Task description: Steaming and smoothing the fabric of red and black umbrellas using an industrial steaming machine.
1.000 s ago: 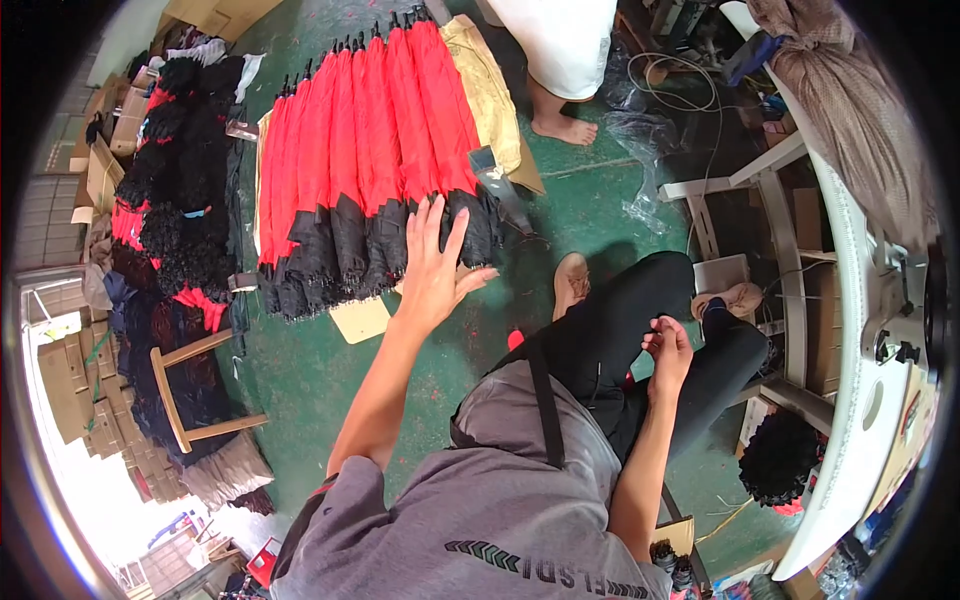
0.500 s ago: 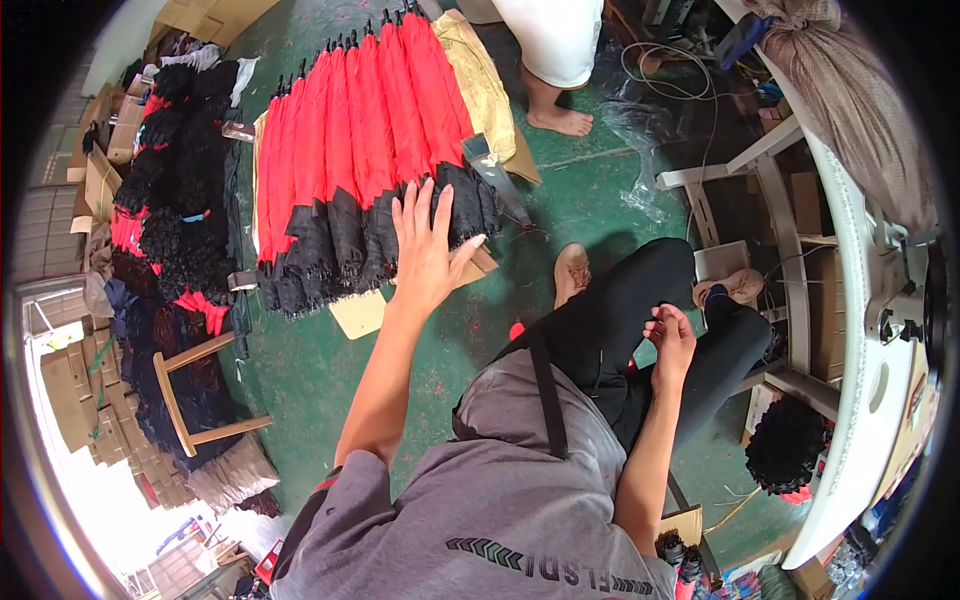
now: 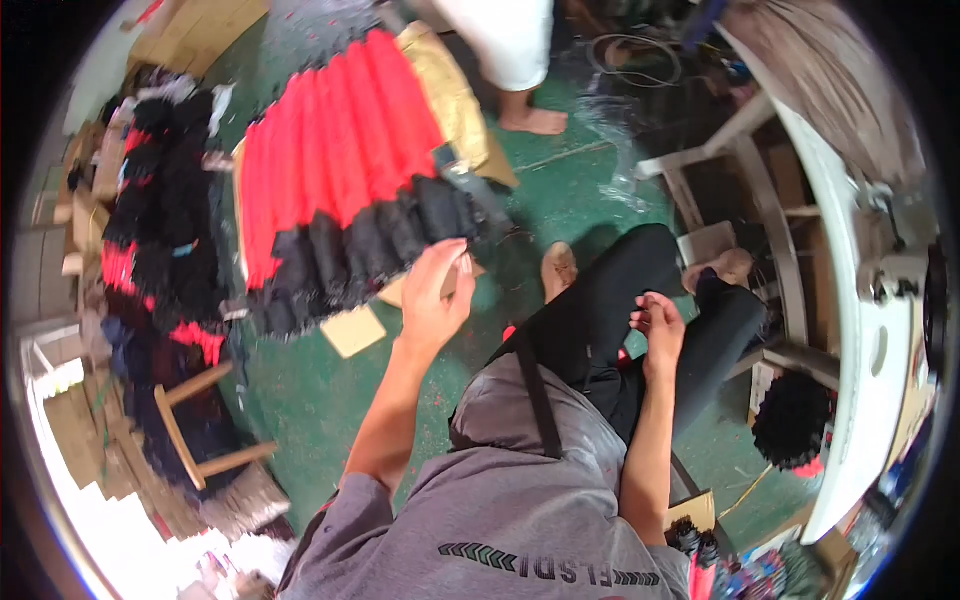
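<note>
A green floor (image 3: 310, 400) underlies the whole scene. A white counter (image 3: 850, 400) bends along the right rim, with a pale brown sack (image 3: 840, 90) at its upper end. At upper left centre, a row of folded umbrellas (image 3: 340, 140) lies side by side, red along most of their length, with the black ends toward the person; what bears them is mostly hidden. Left of the row, a dark heap (image 3: 160, 190) of black and red pieces runs along the floor. Black trousers (image 3: 600, 310) cover the person's bent legs. A crumpled yellow sheet (image 3: 450, 85) lies along the right side of the row. Below the heap, a wooden frame (image 3: 180, 438) lies tilted. A round black bundle (image 3: 792, 425) is near the counter, at lower right. The left hand (image 3: 432, 300) is at the near edge of the black ends; its fingers bend alongside one another with the thumb close by, and blur hides whether they meet or touch an umbrella. The right hand (image 3: 662, 335) is over the trousers, fingers loosely curled; whether they close on anything cannot be told. A flat cardboard piece (image 3: 355, 333) lies just below the row. A second person's bare foot (image 3: 538, 122) rests right of the yellow sheet.
</note>
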A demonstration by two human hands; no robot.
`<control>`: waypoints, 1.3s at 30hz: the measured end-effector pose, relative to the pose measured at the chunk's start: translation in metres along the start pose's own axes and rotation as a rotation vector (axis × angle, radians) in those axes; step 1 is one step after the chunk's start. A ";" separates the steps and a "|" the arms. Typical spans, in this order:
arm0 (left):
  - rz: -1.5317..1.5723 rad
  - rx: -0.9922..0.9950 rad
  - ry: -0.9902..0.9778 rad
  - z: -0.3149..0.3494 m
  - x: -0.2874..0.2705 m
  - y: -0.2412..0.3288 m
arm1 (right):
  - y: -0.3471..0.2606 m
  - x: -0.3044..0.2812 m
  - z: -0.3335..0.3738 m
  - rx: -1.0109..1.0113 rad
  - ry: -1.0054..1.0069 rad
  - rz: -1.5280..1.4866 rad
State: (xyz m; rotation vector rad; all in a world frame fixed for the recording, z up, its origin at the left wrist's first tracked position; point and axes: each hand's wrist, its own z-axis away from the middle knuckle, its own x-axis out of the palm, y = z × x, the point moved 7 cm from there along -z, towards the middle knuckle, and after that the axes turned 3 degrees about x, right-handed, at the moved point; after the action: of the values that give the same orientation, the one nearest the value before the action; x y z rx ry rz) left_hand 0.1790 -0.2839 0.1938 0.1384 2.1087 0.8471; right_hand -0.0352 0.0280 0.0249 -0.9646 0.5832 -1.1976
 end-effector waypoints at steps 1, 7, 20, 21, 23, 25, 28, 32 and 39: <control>0.113 -0.059 -0.041 -0.005 0.016 0.019 | -0.005 -0.008 0.006 -0.036 0.016 0.011; 0.371 -0.094 -0.290 0.015 0.097 0.033 | 0.034 0.019 0.008 -0.068 0.092 0.157; 0.429 0.426 -1.157 0.014 0.289 0.158 | -0.074 -0.140 0.244 -0.088 0.332 0.345; 0.429 0.439 -1.169 0.016 0.295 0.158 | -0.083 -0.160 0.275 0.001 0.362 0.397; 0.422 0.371 -1.197 0.023 0.309 0.149 | -0.078 -0.219 0.332 0.046 0.744 0.375; 0.426 0.323 -1.197 0.024 0.317 0.143 | -0.076 -0.283 0.389 0.004 1.266 0.428; 0.387 0.445 -1.159 0.039 0.330 0.149 | -0.036 -0.365 0.473 0.236 1.727 0.697; 0.389 0.487 -1.097 0.029 0.332 0.148 | 0.044 -0.447 0.491 0.697 1.842 0.837; 0.421 0.475 -0.986 0.018 0.325 0.130 | 0.047 -0.445 0.460 1.129 1.634 0.870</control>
State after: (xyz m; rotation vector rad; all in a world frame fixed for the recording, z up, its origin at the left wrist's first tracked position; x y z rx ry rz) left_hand -0.0414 -0.0527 0.0495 1.0500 1.2899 0.3409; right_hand 0.2304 0.5951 0.1655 1.3353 1.1484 -0.9878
